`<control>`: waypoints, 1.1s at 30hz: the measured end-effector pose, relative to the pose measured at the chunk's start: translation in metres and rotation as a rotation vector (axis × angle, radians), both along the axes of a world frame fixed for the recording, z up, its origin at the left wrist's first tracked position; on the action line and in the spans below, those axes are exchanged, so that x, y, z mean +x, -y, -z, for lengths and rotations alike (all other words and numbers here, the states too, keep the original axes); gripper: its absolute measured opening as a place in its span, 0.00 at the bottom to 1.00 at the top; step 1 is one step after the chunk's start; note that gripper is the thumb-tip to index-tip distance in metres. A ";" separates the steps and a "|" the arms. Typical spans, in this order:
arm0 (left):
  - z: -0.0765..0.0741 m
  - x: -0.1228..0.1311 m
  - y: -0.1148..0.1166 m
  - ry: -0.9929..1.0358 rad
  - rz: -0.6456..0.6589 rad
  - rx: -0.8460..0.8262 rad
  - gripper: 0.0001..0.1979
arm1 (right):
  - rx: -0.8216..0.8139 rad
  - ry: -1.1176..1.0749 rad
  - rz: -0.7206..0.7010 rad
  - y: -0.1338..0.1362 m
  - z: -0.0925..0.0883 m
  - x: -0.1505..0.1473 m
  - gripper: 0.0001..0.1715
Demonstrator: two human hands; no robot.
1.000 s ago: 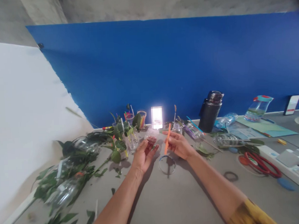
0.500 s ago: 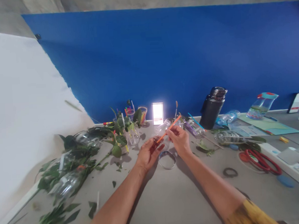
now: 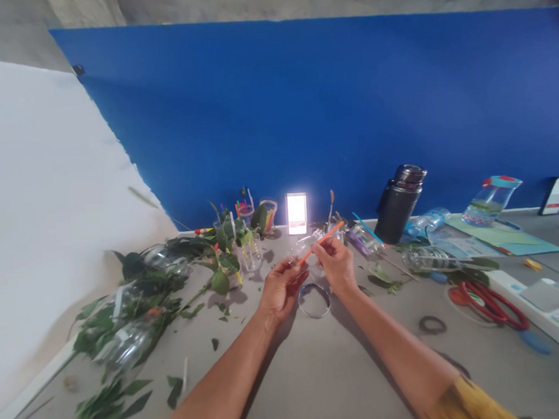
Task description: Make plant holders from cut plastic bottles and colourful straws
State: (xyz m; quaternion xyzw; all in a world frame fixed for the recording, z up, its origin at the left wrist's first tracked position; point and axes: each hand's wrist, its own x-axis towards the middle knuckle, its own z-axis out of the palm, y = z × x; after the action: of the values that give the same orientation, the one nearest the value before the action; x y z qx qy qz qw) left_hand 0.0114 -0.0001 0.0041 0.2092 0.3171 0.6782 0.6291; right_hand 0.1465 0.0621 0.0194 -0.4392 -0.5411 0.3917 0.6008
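Craft workshop. Grey worktop (image 3: 344,375); leafy cuttings (image 3: 126,317) and clear plastic bottles (image 3: 125,346) at 9 to 10 o'clock; cups of brushes and pens (image 3: 269,215) at 12; black flask (image 3: 398,204) at 1; red-handled scissors (image 3: 486,308) at 3; blue-painted wall (image 3: 302,108) beyond.

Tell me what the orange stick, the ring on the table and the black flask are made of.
Orange stick: smooth painted wood or plastic, glossy; can't tell which. Ring: probably thin clear plastic, a see-through band. Flask: likely dark metal, satin body, shiny cap.
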 end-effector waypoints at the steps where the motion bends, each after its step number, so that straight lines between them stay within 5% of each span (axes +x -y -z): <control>1: 0.000 0.000 0.000 -0.003 -0.016 -0.006 0.18 | 0.014 0.012 0.002 -0.001 0.001 0.000 0.19; 14: -0.002 0.003 -0.001 0.044 -0.084 -0.007 0.14 | 0.016 0.020 -0.017 -0.001 0.002 -0.003 0.20; 19: -0.003 -0.001 0.001 0.046 -0.072 -0.020 0.12 | -0.066 -0.040 -0.018 -0.003 0.008 -0.003 0.29; 25: -0.004 -0.003 0.002 0.096 0.013 0.013 0.10 | -0.075 0.032 -0.273 0.006 0.008 -0.007 0.28; 33: 0.001 0.001 0.002 0.030 0.025 -0.015 0.11 | -0.047 0.030 -0.328 0.009 0.008 -0.008 0.28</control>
State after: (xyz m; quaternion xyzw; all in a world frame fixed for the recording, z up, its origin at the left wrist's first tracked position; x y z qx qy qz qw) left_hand 0.0125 -0.0019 0.0033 0.1982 0.3098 0.6709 0.6439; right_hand 0.1383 0.0534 0.0117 -0.3644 -0.6051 0.4905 0.5103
